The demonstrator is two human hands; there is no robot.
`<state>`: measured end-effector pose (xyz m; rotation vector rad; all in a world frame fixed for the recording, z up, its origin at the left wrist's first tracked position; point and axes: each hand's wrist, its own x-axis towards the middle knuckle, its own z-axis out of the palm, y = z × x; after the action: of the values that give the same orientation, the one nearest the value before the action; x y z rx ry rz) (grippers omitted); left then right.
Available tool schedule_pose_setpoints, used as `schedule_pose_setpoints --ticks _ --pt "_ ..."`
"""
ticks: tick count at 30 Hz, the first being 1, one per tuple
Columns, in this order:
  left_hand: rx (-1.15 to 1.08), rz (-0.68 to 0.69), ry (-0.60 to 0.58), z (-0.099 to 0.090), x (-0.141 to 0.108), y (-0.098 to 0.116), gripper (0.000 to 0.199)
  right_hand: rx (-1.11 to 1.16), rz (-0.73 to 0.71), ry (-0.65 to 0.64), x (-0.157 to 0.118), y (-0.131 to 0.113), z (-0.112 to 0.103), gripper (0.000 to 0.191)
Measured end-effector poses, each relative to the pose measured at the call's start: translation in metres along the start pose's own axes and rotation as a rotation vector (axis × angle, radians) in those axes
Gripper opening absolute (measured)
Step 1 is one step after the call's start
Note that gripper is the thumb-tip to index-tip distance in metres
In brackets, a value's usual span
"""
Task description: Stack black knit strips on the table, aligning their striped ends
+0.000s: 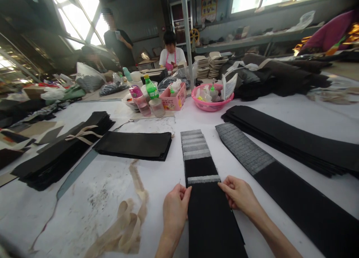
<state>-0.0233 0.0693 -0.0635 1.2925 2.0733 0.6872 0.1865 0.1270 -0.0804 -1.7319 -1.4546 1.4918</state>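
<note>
In the head view, my left hand [176, 209] pinches the left edge of a long black sheet [210, 213], thumb on top. My right hand [240, 195] pinches the same sheet's right edge, fingers curled under it. Beyond its far end, a row of staggered grey and black bands [195, 145] shows, like the ends of overlapping pieces. To the right lies a fanned row of similar pieces with grey ends [242, 147], running into a black length. The sheet's near end is cut off by the frame.
Black sheets are stacked at left [134, 143], in a tied bundle [67, 149] and at right [286, 134]. A beige fabric strip [131, 224] lies crumpled at front. Behind are a pink basket [212, 105], a pink box [174, 100], a green bottle [151, 88] and a metal pole [187, 37]. Other people are beyond.
</note>
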Motion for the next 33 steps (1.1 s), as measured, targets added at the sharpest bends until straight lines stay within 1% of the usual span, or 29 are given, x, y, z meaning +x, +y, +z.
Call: schedule_pose_setpoints --ticks 10,18,23,27,33 --pt "0.0 0.0 -0.024 0.0 0.0016 0.0 0.038 0.014 0.009 0.014 -0.0009 -0.0041 -0.0004 0.026" --pt "0.023 0.009 -0.008 -0.0007 0.001 0.0011 0.037 -0.033 0.024 0.022 -0.0009 -0.0053 0.0001 0.025" --pt "-0.007 -0.011 -0.017 -0.0011 0.0005 0.0023 0.037 -0.058 0.014 0.023 -0.0005 -0.0057 0.0006 0.025" --pt "0.0 -0.002 -0.02 -0.0018 0.0006 0.0035 0.036 -0.094 0.007 0.028 0.0008 -0.004 0.0009 0.026" --pt "0.047 0.022 0.022 -0.0018 0.0005 0.0025 0.033 -0.121 0.026 0.094 0.0019 -0.002 0.0013 0.029"
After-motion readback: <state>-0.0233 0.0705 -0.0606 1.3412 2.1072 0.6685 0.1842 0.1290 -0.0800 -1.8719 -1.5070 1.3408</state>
